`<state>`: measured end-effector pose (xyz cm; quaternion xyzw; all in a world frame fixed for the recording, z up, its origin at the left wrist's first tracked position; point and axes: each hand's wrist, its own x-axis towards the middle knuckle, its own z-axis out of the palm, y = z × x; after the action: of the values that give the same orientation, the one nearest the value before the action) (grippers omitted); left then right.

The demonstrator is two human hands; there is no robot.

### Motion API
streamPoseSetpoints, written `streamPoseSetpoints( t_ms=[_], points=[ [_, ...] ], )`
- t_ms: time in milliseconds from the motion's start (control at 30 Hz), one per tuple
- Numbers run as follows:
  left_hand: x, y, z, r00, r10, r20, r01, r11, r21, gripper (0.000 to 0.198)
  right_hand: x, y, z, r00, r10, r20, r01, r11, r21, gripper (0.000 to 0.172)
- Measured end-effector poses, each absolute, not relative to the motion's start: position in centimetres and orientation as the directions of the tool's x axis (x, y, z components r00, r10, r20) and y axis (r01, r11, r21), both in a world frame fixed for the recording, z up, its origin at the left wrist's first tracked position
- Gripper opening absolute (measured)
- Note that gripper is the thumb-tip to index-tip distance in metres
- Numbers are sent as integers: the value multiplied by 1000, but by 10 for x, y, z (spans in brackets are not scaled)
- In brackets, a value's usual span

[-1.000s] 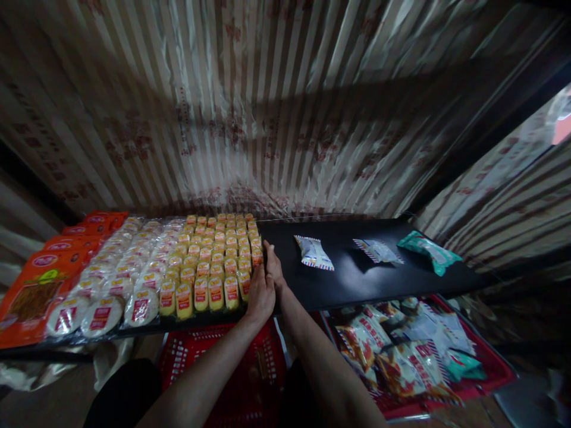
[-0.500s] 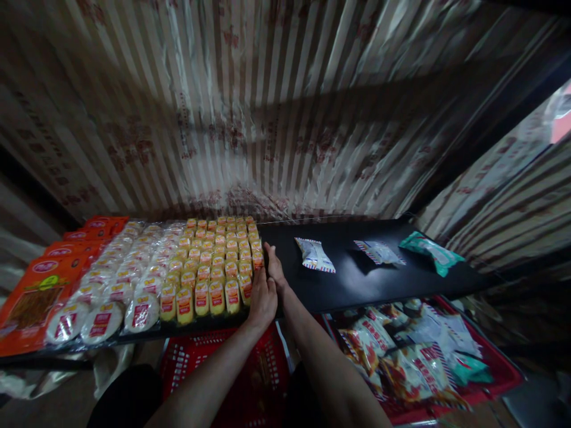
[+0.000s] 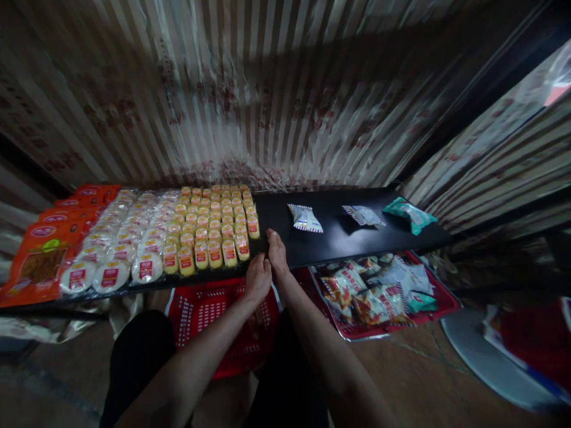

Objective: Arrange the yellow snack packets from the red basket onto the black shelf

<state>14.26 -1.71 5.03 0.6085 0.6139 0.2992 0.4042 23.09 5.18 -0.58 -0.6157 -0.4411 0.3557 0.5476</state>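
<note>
My left hand (image 3: 259, 278) is at the front edge of the black shelf (image 3: 330, 244), just right of the nearest yellow packaged cakes (image 3: 215, 254). Its fingers look slightly bent, partly hidden, and nothing shows in them. Close beside it, my right hand (image 3: 277, 252) rests at the shelf with fingers stretched forward and empty. A small gap separates both hands from the cakes, which stand in tight rows with red labels. To their left lie rows of round white wrapped cakes (image 3: 110, 274), then orange bags (image 3: 41, 261).
Two small white packets (image 3: 306, 219) and a green packet (image 3: 410, 215) lie spaced along the shelf's right half. Below, a red basket (image 3: 446, 302) holds several snack bags (image 3: 379, 302). Another red basket (image 3: 207, 312) stands under my forearms. A striped curtain (image 3: 250, 119) hangs behind the shelf.
Both hands have drawn back from the right side of the yellow cakes toward the shelf's front edge. The view has tilted down, showing more floor.
</note>
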Motion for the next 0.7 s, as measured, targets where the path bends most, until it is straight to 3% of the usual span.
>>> streamPoseSetpoints(
  t_ms=[300, 467, 533, 600, 700],
  points=[
    [114, -63, 25, 188, 982, -12, 502, -86, 861, 42, 203, -29, 10, 409, 911, 60, 56, 40, -998, 46],
    [88, -91, 2, 186, 957, -223, 634, 57, 771, 34, 172, -85, -24, 350, 934, -77, 115, -125, -985, 41],
    [78, -100, -12, 172, 905, -388, 695, 168, 699, 30, 163, -96, -47, 335, 914, -228, 248, -319, -915, 35],
    [69, -107, -29, 172, 816, -551, 749, 255, 611, 29, 159, -101, -66, 319, 855, -410, 395, -513, -762, 27],
    [56, -118, -54, 94, 756, -648, 781, 348, 519, 25, 158, -104, -79, 255, 853, -455, 449, -521, -726, 19]
  ],
)
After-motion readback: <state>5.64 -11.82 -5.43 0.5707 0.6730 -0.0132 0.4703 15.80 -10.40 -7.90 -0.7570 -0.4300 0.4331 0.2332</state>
